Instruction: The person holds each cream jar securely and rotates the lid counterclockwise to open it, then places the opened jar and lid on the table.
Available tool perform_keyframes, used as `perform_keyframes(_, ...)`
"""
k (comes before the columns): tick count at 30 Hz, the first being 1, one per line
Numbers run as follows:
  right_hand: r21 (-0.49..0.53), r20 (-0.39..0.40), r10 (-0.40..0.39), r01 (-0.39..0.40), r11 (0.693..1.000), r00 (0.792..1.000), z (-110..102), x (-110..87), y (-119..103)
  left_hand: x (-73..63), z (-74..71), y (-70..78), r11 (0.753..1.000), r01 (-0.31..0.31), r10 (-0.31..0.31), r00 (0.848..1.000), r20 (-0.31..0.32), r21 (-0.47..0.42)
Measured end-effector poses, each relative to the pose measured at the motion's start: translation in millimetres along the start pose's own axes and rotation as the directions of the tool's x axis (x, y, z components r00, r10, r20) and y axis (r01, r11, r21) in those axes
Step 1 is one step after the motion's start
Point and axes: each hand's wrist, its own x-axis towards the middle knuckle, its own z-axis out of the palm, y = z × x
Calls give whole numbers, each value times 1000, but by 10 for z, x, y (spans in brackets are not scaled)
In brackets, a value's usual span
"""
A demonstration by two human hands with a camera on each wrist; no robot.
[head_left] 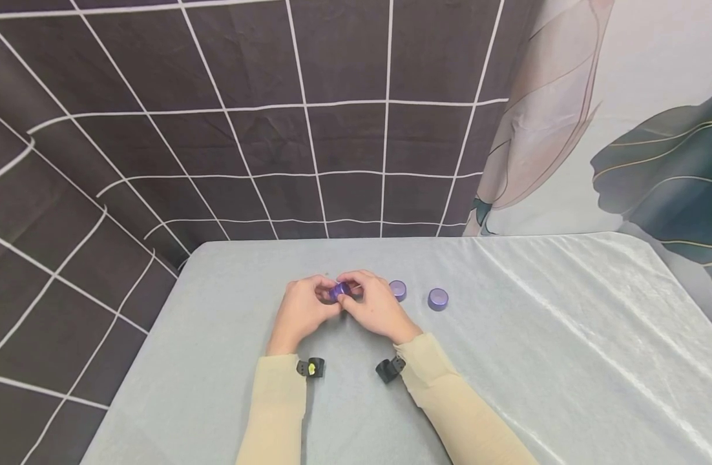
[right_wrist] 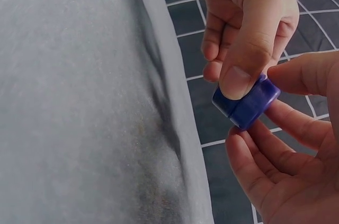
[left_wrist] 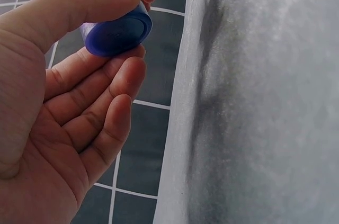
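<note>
Both hands hold one small round purple container (head_left: 339, 292) just above the table. In the right wrist view a seam runs around the container (right_wrist: 253, 106), between two parts that sit together. My left hand (head_left: 300, 307) pinches it from the left, thumb over the edge and fingers underneath. From the right, my right hand (head_left: 376, 307) pinches it between thumb and fingers. One flat round end of the container (left_wrist: 119, 34) faces the left wrist camera. Two similar purple containers stand on the table right of my right hand: a nearer one (head_left: 398, 290) and a farther one (head_left: 438, 299).
A pale grey cloth covers the table (head_left: 205, 361), with long creases on the right side. Dark cloth with a white grid (head_left: 263, 142) hangs behind and to the left. A leaf-patterned curtain (head_left: 635, 90) hangs at the back right.
</note>
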Motion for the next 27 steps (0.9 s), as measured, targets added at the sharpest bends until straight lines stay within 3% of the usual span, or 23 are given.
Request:
perform_keyframes(15, -43, -33, 75, -76, 996, 997, 12, -11, -21, 6, 18, -8, 1000, -25, 25, 1000, -8, 3)
perform_keyframes(27, -12, -91, 140, -142, 990, 986, 32, -2, -63, 9, 18, -2, 999, -32, 32, 999, -16, 5)
